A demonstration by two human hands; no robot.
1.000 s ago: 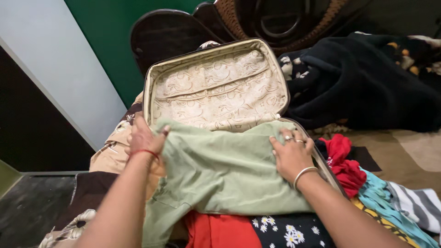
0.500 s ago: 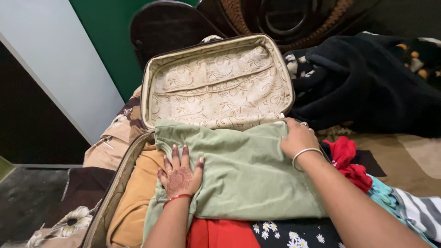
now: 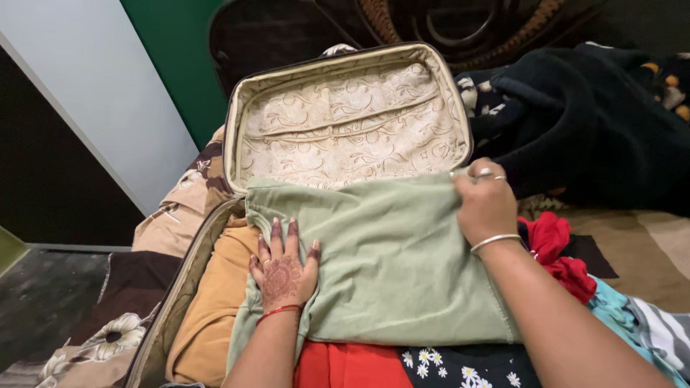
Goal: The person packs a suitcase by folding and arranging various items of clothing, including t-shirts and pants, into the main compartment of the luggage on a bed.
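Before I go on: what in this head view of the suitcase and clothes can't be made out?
- Suitcase floor: hidden by the green garment and mustard cloth.
- Right hand fingertips: curled over the garment's far corner, so the grip cannot be judged.
- Red cloth and daisy-print fabric: cut off by the bottom edge.
- Under the left hand: its palm lies flat and covers the garment's edge.
- Dark pile: too dark to tell pieces apart.
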